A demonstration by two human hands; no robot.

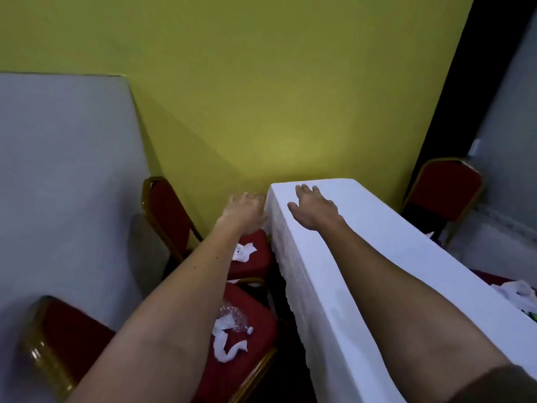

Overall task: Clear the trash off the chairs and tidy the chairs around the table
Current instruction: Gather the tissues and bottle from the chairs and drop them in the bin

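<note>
While both bare arms are reaching forward over the scene, the left hand (245,206) is hovering palm down with its fingers spread, holding nothing, just beside the far corner of the bench (363,257) and above the far chair (252,257). The right hand (315,207) is stretching out flat over the white cloth of the bench near its far end, fingers loosely apart and empty; whether it is touching the cloth I cannot tell.

Along the left side of the bench two red padded chairs with gold frames are standing close against the hanging cloth. A crumpled white tissue (244,252) is lying on the seat of the far chair, partly behind the left forearm. On the near chair (255,344), twisted strips of white paper (228,341) are lying together with a crushed clear plastic bottle (235,318).

A third red chair (444,193) is standing at the right, apart from the bench, against the dark corner. More white crumpled trash (517,295) is showing at the right edge beyond the bench. A yellow-green wall (276,82) is filling the background.
</note>
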